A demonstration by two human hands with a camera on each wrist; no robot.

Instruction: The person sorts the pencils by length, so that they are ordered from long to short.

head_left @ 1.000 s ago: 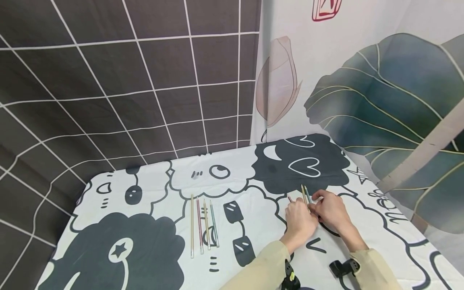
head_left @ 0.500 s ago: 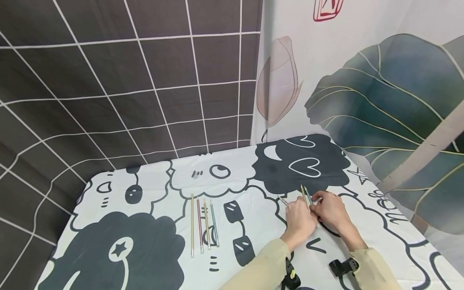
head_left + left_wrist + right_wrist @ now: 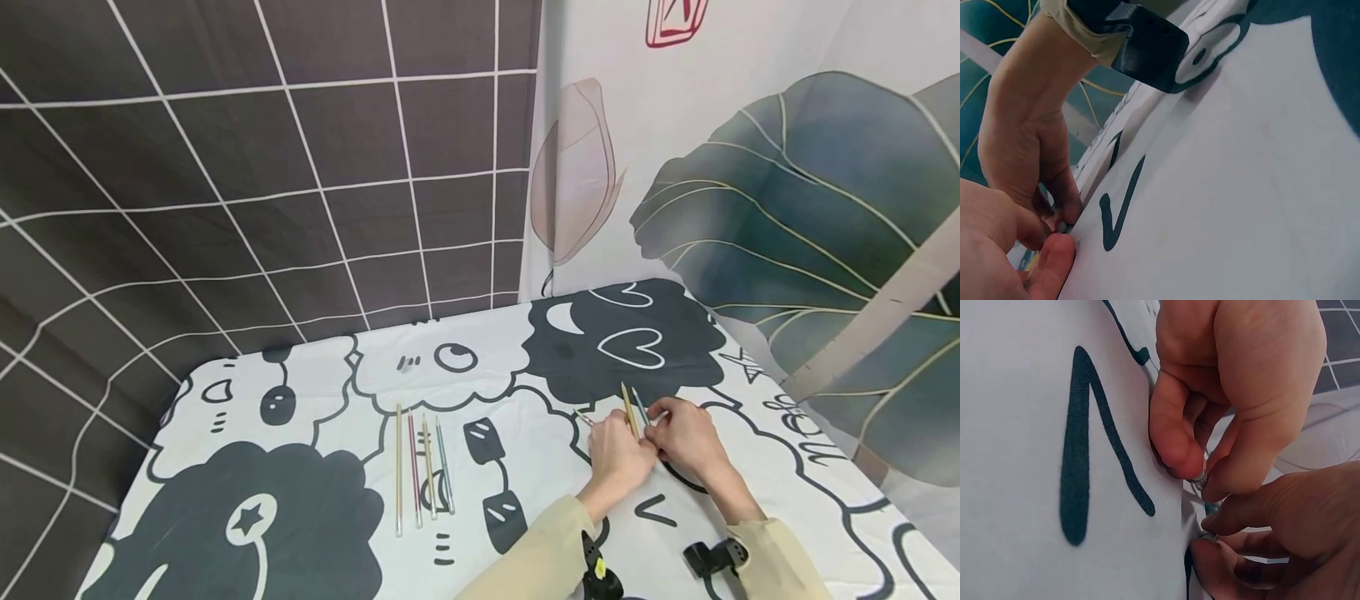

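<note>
My left hand (image 3: pixel 621 458) holds a gold pencil (image 3: pixel 627 408) that slants up past its fingers. A thin pale pencil end (image 3: pixel 583 417) pokes out at that hand's left side. Close against it, my right hand (image 3: pixel 684 437) pinches a teal pencil (image 3: pixel 639 403) between thumb and finger. In the right wrist view, a silver pencil end (image 3: pixel 1200 480) shows at the left hand's fingertips, and another silver end (image 3: pixel 1209 536) sits in the right hand's pinch. The left wrist view shows both hands meeting low over the cloth; most of the pencils is hidden by fingers.
Several pencils lie side by side on the cloth to the left: a gold one (image 3: pixel 399 475), a pink-red one (image 3: pixel 415 475), another gold one and a teal one (image 3: pixel 444 467). A patterned black-and-white cloth (image 3: pixel 540 467) covers the table. Printed curtains hang behind.
The pencil end at my left hand's side has swung out further left and down. The teal pencil in the right hand has shifted slightly right. The pencils lying at left have not moved.
</note>
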